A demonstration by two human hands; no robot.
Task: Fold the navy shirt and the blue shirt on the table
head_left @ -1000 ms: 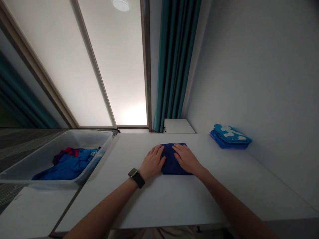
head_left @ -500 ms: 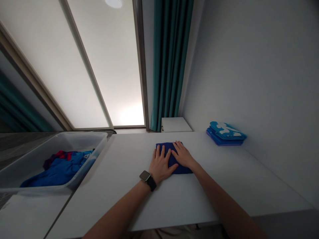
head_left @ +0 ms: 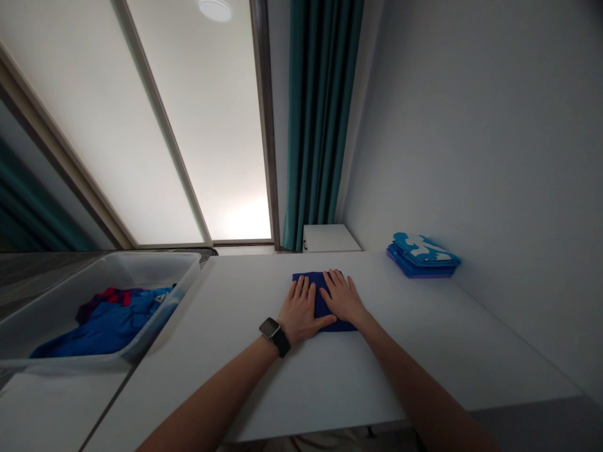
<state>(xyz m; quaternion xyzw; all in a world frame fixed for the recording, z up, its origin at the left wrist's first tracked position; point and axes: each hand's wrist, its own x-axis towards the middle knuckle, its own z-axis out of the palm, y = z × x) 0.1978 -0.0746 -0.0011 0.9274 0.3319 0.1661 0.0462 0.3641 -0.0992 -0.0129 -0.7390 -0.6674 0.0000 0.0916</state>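
Here: white table (head_left: pixel 301 389). Clear bin (head_left: pixel 56 307) with blue clothes beside left edge. Folded blue stack (head_left: pixel 421 255) at far right corner. Dark blue folded cloth (head_left: pixel 321 300) mid-table, nearer far edge. Left hand (head_left: pixel 299 309) and right hand (head_left: pixel 345 299) flat, fingers spread, palms down on cloth. Watch (head_left: pixel 274 333) on left wrist.

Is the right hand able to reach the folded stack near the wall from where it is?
Probably yes. The right hand lies flat on the dark blue cloth, and the table between it and the folded stack, further right, shows nothing in the way.
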